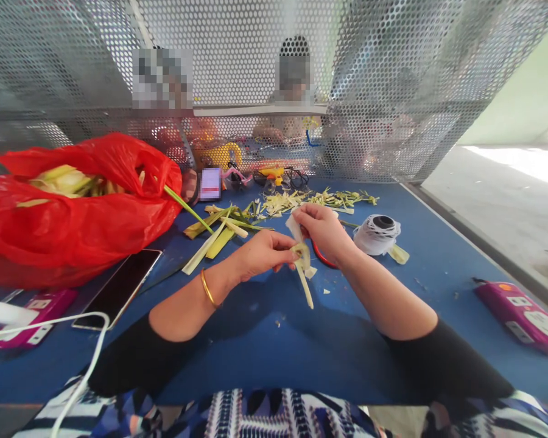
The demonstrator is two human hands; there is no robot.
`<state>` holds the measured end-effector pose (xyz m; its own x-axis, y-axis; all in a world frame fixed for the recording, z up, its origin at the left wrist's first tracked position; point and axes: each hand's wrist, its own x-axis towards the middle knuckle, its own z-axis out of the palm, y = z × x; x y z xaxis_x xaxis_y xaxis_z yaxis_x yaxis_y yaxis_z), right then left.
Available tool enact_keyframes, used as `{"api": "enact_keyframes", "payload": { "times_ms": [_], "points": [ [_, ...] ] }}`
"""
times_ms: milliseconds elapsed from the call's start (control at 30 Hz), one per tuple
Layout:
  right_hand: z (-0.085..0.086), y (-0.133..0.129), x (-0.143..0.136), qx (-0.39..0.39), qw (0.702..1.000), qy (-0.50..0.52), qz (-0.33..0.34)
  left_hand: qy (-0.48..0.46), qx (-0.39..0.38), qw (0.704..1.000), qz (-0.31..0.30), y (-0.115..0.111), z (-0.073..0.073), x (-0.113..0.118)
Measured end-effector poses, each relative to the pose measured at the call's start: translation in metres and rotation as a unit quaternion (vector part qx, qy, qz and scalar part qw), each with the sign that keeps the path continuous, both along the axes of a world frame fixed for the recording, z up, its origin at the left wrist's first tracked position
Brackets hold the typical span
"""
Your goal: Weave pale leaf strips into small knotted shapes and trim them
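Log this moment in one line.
left hand: pinching pale leaf | right hand: at its upper part | beyond right forearm: white spool | left: red bag

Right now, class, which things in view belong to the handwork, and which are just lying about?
Likely in the work:
pale strip, held by left fingers and right fingers
loose leaves
red bag of leaves
white spool

Probably just lying about:
flat dark phone
white cable
purple device at right

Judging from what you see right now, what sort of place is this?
Probably a handcraft workstation: a blue table strewn with plant strips, a white spool, and a perforated metal screen across its far side.
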<state>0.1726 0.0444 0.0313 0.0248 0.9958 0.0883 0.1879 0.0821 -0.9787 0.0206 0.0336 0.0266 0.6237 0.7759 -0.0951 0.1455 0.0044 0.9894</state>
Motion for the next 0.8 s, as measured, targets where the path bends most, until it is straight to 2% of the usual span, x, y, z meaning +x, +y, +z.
{"api": "enact_keyframes", "payload": {
  "times_ms": [133, 267, 333, 433, 500, 667, 800],
  "points": [
    [0.008, -0.003, -0.003, -0.069, 0.989, 0.114, -0.063, 0.011, -0.016, 0.998, -0.057, -0.001, -0.003, 0.0],
    [0.013, -0.003, 0.001, -0.06, 0.97, 0.203, -0.12, 0.015, -0.025, 0.997, -0.078, -0.003, -0.003, -0.001],
    [0.011, -0.001, 0.004, -0.032, 0.97, 0.209, -0.119, 0.018, -0.03, 0.996, -0.081, -0.004, -0.002, -0.001],
    [0.008, 0.002, 0.007, 0.015, 0.983, 0.144, -0.116, 0.024, -0.048, 0.995, -0.088, -0.005, -0.001, 0.0],
    [0.007, 0.003, 0.009, 0.014, 0.987, 0.125, -0.097, 0.025, -0.062, 0.994, -0.086, -0.006, -0.002, 0.001],
    [0.008, -0.002, 0.004, -0.047, 0.979, 0.196, -0.009, 0.033, -0.049, 0.998, -0.021, -0.006, -0.007, 0.004],
    [0.006, -0.008, -0.008, -0.017, 0.975, 0.218, 0.041, 0.051, -0.024, 0.998, 0.025, -0.005, -0.01, 0.006]
  ]
}}
